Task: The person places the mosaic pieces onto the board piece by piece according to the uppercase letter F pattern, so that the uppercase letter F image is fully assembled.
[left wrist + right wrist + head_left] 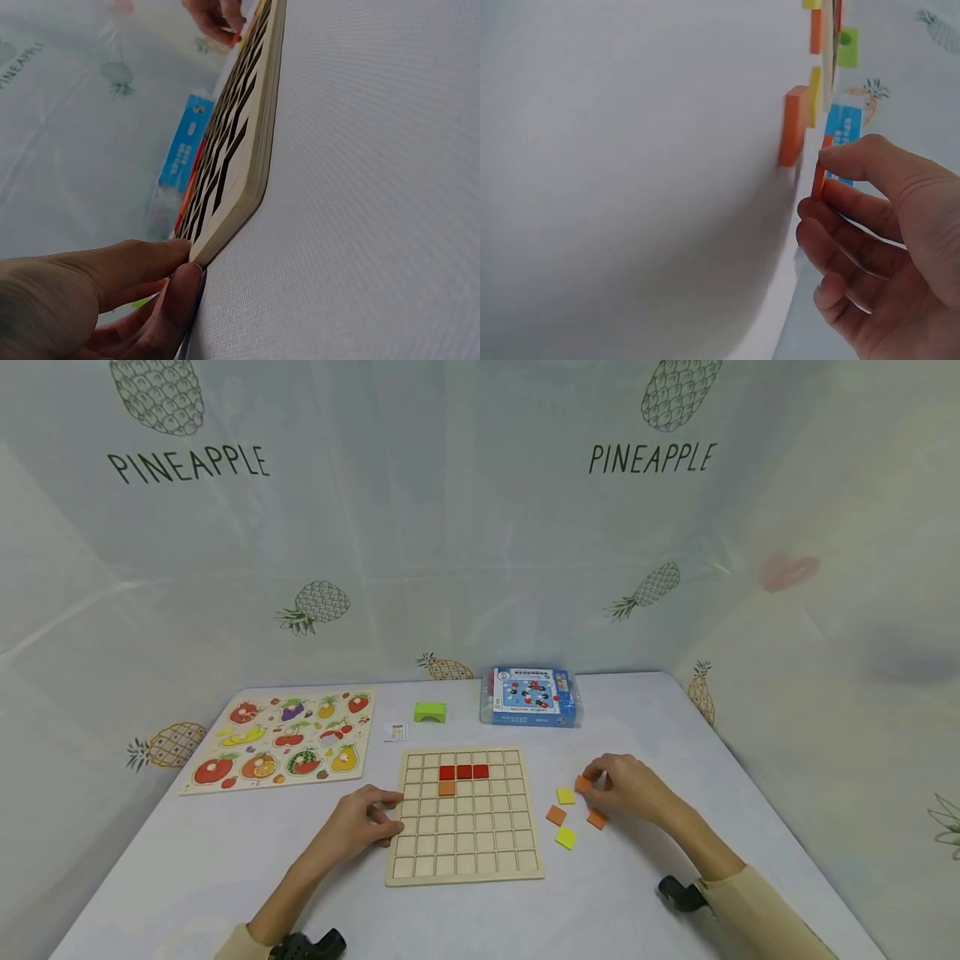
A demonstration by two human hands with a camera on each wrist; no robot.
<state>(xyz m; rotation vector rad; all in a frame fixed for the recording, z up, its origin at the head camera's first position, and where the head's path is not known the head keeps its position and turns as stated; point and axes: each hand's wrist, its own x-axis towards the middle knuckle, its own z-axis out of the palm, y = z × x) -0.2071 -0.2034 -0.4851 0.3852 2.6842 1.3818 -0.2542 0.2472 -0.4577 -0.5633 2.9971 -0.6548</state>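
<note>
A wooden grid board (pixel 467 818) lies flat, with three red tiles (pixel 464 772) in a row near its far edge and an orange tile (pixel 447 787) just below the leftmost red one. My left hand (pixel 363 818) holds the board's left edge between thumb and fingers; the left wrist view shows the thumb (pixel 142 262) at the rim. To the right of the board, my right hand (pixel 626 785) pinches a square orange tile (pixel 819 176) between thumb and fingers. Near it lie two loose orange tiles (pixel 556 815) and two yellow tiles (pixel 566 837).
At the back stand a blue-and-clear box (pixel 531 697) and a green block (pixel 430 712). A small printed card (pixel 396 732) lies beside the block. A fruit puzzle board (pixel 281 739) rests at the back left. Pineapple-print fabric (pixel 465 568) hangs behind the white table (pixel 630 893).
</note>
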